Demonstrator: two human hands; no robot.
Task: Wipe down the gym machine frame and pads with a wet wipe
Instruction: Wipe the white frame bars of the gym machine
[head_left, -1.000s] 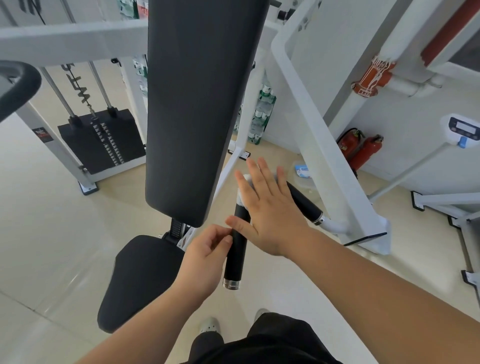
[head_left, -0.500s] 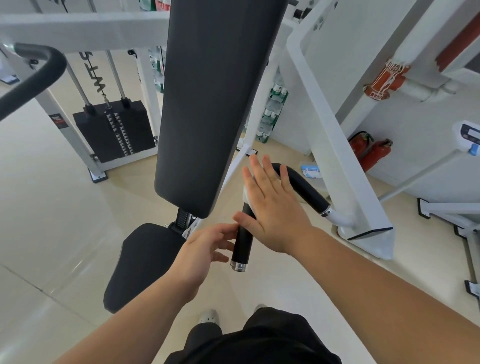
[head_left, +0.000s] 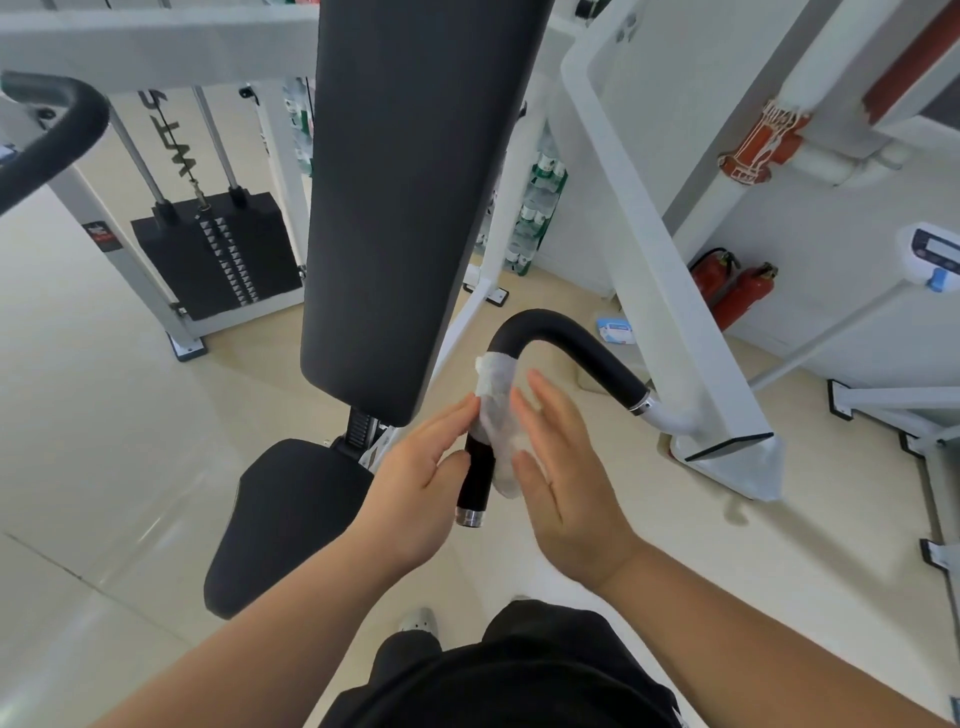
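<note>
Above pale floor tiles (head_left: 104, 415) I see the left hand (head_left: 415, 483) and right hand (head_left: 566, 488), fingers straight, flanking the wet wipe (head_left: 498, 410) draped on the handle (head_left: 566, 338).

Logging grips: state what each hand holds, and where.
Neither grips anything. The thin white wet wipe drapes the black curved handle; left hand fingers touch its left edge, right hand thumb its right.

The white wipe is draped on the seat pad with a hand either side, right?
Not quite. The head view shows the wipe draped on the black handle, not the seat pad, with the left hand and right hand either side.
</note>
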